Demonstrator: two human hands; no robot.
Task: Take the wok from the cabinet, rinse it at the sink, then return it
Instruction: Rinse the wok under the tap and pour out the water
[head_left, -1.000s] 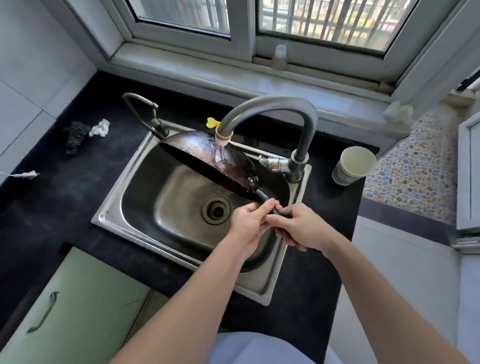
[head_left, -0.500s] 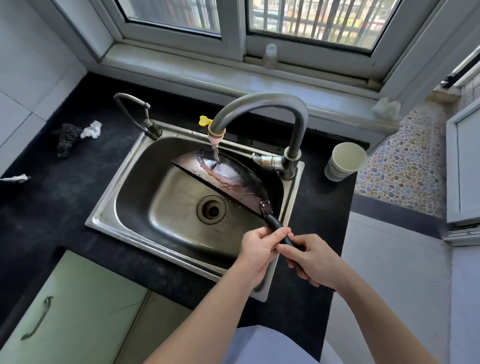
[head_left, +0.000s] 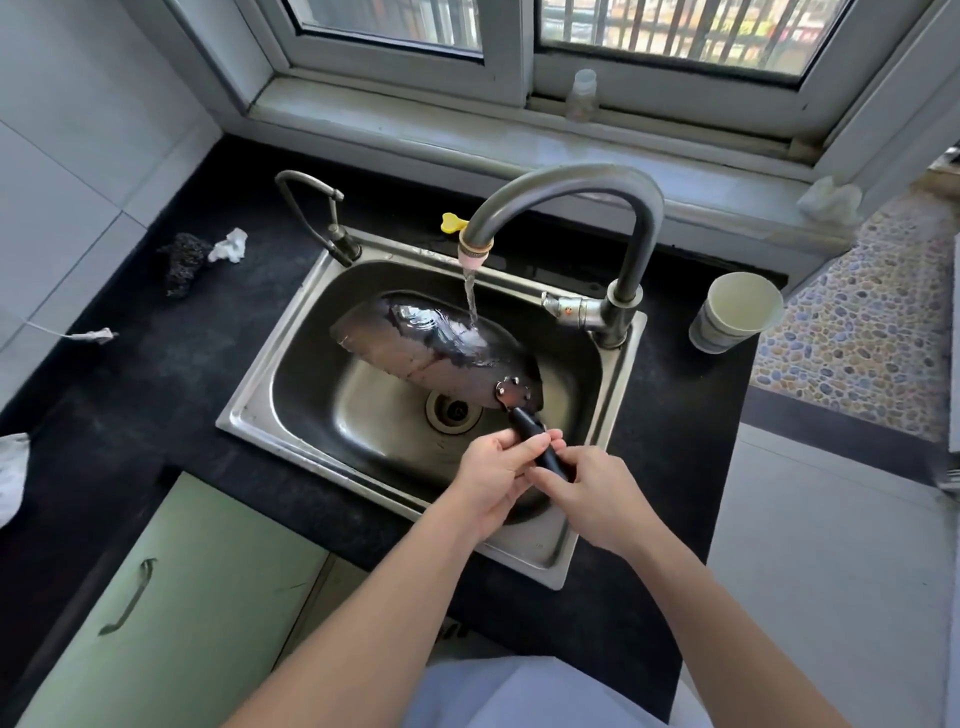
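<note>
The black counter (head_left: 156, 415) surrounds the steel sink (head_left: 260, 400), which is the reference point for all positions below. A green cabinet door (head_left: 182, 597) sits below the sink's front left corner. The wok (head_left: 441, 353) is inside the sink basin, tilted steeply on edge above the drain (head_left: 452, 410); whether it touches the basin cannot be determined. The tall tap (head_left: 571, 179) rises from the sink's back right corner and arches over the wok, and its running stream lands on the wok's upturned dark surface. The left hand (head_left: 493, 478) and right hand (head_left: 592, 493) are over the sink's front edge. Both have fingers curled tightly round the wok's black handle (head_left: 532, 439), the left nearer the pan, and they hide the handle's end. A paper cup (head_left: 737, 312) stands on the counter right of the sink. A thin second tap (head_left: 311, 208) stands at the sink's back left corner. A dark scouring pad (head_left: 182, 260) and a crumpled tissue (head_left: 228, 247) lie left of the sink, touching. A small bottle (head_left: 582, 96) stands on the sill behind the sink. The cup's banding is too blurred to read.
</note>
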